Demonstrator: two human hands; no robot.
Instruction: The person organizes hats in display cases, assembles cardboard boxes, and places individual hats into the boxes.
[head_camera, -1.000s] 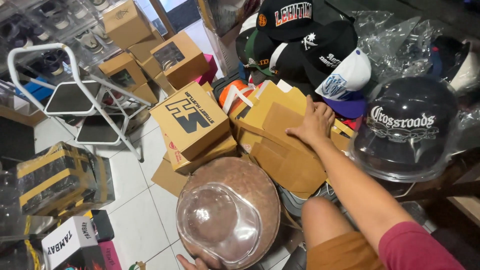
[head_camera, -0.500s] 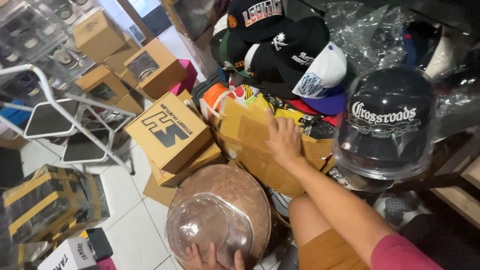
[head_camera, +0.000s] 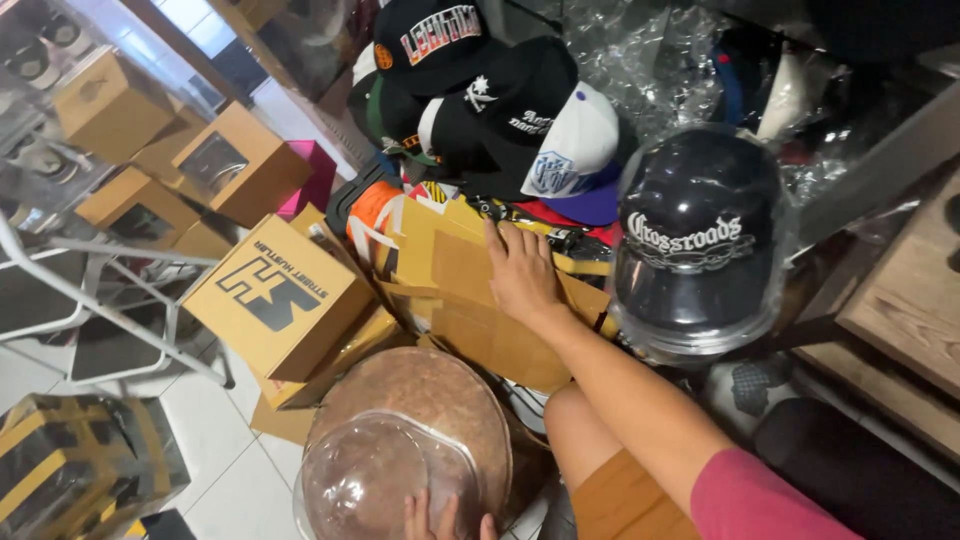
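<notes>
Centrally, the person's right hand (head_camera: 520, 275) lies flat and spread, palm down, on a stack of flattened yellow-brown cardboard sheets (head_camera: 470, 300), fingers pointing toward the far side; it grips nothing, merely pressing on the top sheet. The forearm runs from the near right corner, where a pink sleeve (head_camera: 760, 500) shows, diagonally up and left, wrist straight, elbow above a bent knee in orange-brown shorts (head_camera: 620, 500). At the near edge only the fingertips of the left hand (head_camera: 445, 518) appear, curled over the rim of a clear plastic dome (head_camera: 385, 480) that sits against a round brown cap-shaped piece (head_camera: 430, 420); it seems to steady this, but how firmly it grips cannot be told. To draw one sheet cleanly, it would seem best to keep the palm low, hook the fingertips under a single far edge, and slide it nearward without disturbing the pile. Left of the stack stands a printed cardboard box (head_camera: 280, 300); right of it, a dark cap in a clear case (head_camera: 695, 240); beyond it, heaped caps (head_camera: 500, 110).
</notes>
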